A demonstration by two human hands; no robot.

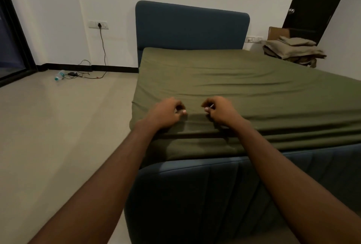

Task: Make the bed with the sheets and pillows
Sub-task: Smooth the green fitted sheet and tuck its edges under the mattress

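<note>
An olive green sheet (234,87) covers the mattress of a bed with a blue headboard (191,27), lying mostly smooth with shallow wrinkles. I stand at the foot end. My left hand (166,113) and my right hand (220,111) sit close together on the sheet near the foot edge. Both have curled fingers, and thumb and fingertips pinch the fabric, with a small ridge raised between them. A pile of folded beige linens (293,50) lies beside the bed at the far right. No pillow is in view.
The blue padded footboard (195,195) stands right in front of me. Bare floor lies to the left, with a plastic bottle (59,75) and a charger cable (101,48) near the wall. A dark door (316,5) is at the far right.
</note>
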